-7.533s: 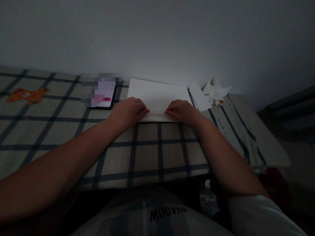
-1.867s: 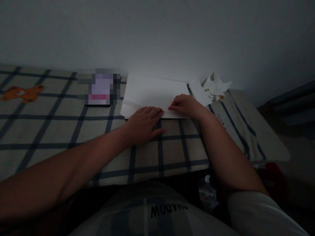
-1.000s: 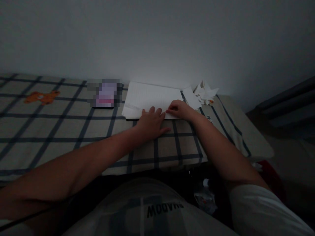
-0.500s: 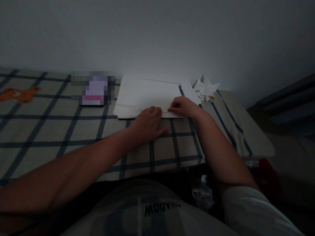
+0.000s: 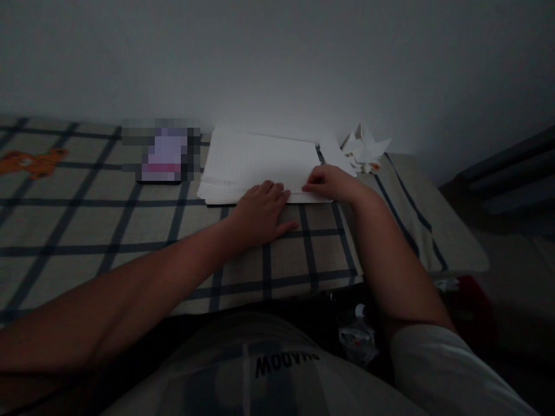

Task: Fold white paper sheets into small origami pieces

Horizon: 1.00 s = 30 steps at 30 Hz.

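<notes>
The sheet of paper point(image 5: 260, 164) lies flat on top of a thin stack at the far edge of the checked cloth point(image 5: 130, 231), close against the wall, and a narrow strip along its near edge looks folded over. The right hand point(image 5: 332, 182) rests on the right end of that near edge with its fingertips drawn together and pressed down on the paper; whether they pinch the edge or only press it I cannot tell in this dim light. The left hand point(image 5: 260, 211) lies flat and spread, palm on the cloth, its fingertips just touching the near edge of the sheet, holding nothing. To my eye the step in hand is creasing or flattening that folded strip, and it seems near its start, with only 1 fold to be seen. The next move, I judge, calls for both hands to hold the edge level while pressure runs along the crease, so that the sheet does not skew on the stack beneath. Left of the paper lies a phone point(image 5: 165, 156), and right of it a small heap of folded paper shapes point(image 5: 366, 151).
</notes>
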Available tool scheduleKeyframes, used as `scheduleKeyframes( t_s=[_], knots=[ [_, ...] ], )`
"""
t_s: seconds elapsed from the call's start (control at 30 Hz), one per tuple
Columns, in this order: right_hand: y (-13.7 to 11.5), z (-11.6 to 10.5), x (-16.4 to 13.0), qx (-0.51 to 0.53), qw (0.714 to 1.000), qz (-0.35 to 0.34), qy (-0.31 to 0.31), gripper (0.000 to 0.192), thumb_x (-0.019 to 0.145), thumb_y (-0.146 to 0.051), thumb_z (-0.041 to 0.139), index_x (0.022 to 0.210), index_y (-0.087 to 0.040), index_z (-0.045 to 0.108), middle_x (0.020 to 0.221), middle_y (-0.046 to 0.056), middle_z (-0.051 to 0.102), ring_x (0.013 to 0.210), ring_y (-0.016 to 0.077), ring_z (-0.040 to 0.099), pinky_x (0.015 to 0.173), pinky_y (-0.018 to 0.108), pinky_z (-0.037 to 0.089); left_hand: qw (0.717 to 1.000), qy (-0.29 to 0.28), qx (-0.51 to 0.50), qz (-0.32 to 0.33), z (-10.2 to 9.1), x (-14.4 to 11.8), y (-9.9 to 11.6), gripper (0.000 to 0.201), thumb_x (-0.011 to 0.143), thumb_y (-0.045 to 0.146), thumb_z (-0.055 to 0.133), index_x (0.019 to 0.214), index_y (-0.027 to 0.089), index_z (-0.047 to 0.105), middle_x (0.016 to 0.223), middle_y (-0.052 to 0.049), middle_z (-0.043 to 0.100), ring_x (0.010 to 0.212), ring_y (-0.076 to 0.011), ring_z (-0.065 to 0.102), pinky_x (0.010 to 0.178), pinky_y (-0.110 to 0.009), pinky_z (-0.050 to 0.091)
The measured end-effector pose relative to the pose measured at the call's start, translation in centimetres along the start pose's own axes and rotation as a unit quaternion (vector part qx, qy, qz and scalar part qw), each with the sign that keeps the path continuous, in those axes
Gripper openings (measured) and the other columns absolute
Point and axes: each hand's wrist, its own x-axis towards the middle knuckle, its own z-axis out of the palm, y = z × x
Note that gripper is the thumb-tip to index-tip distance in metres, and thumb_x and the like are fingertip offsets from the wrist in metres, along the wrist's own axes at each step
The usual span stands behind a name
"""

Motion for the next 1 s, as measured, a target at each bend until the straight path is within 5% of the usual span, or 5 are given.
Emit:
scheduleKeyframes(
  t_s=[0.2,0.4,1.0],
  knots=[
    [0.1,0.1,0.2,0.003,1.000,-0.002,-0.006,0.024,0.086,-0.038,0.068,0.079,-0.016,0.072,0.073,0.004,0.069,0.066,0.0161,0.057,0.061,0.030,0.038,0.999,0.002,0.007,0.032,0.4,0.2,-0.2,0.079,0.100,0.060,0.040,0.145,-0.005,0.047,0.148,-0.022,0.052,0.131,-0.0356,0.047,0.114,-0.043,0.034],
    [0.1,-0.2,0.0,-0.013,1.000,0.007,-0.009,0.025,0.087,-0.039,0.068,0.081,-0.016,0.076,0.077,0.006,0.071,0.070,0.0167,0.058,0.064,0.030,0.039,0.999,-0.006,0.010,0.031,0.3,0.4,-0.3,0.077,0.098,0.063,0.039,0.152,0.009,0.044,0.144,-0.017,0.055,0.121,-0.0340,0.051,0.107,-0.044,0.038],
    [0.0,-1.0,-0.6,-0.020,0.999,0.034,-0.021,0.022,0.088,-0.034,0.068,0.085,-0.014,0.076,0.078,0.007,0.072,0.068,0.0152,0.058,0.064,0.028,0.039,0.996,-0.037,0.071,0.038,-0.7,2.8,0.8,0.082,0.094,0.073,0.040,0.146,0.011,0.053,0.134,-0.019,0.058,0.118,-0.0361,0.053,0.088,-0.043,0.042]
  ],
)
